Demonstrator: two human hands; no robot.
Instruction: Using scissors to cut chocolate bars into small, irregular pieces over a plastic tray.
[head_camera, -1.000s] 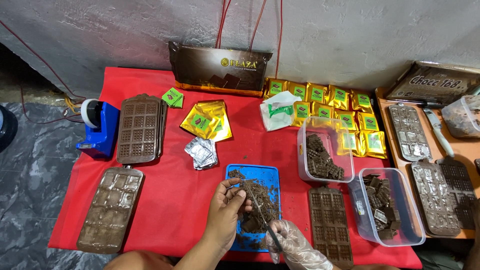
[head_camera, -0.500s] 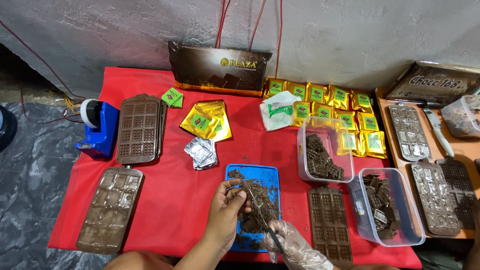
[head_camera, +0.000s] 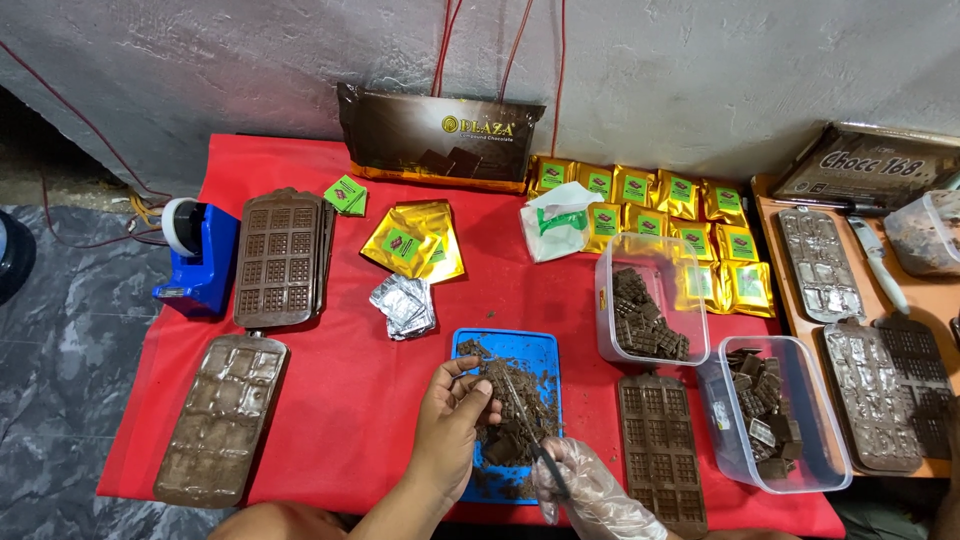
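Observation:
A blue tray (head_camera: 540, 352) covered in chocolate crumbs and pieces lies on the red table near me. My bare left hand (head_camera: 452, 415) pinches a small chocolate piece (head_camera: 490, 381) over the tray's left side. My right hand (head_camera: 590, 490), in a clear plastic glove, grips a thin knife (head_camera: 527, 425) whose blade points up across the tray toward the held piece.
Two clear tubs of chocolate squares (head_camera: 650, 320) (head_camera: 775, 410) sit right of the tray, with a brown mould (head_camera: 660, 450) between. More moulds (head_camera: 278, 258) (head_camera: 220, 418) lie left. Gold packets (head_camera: 660, 225), foil wrappers (head_camera: 403, 303), a blue tape dispenser (head_camera: 195, 255) and an orange side table (head_camera: 930, 300) surround them.
Both hands stay over the blue tray; my right hand and the knife shifted slightly, the left keeps pinching the piece.

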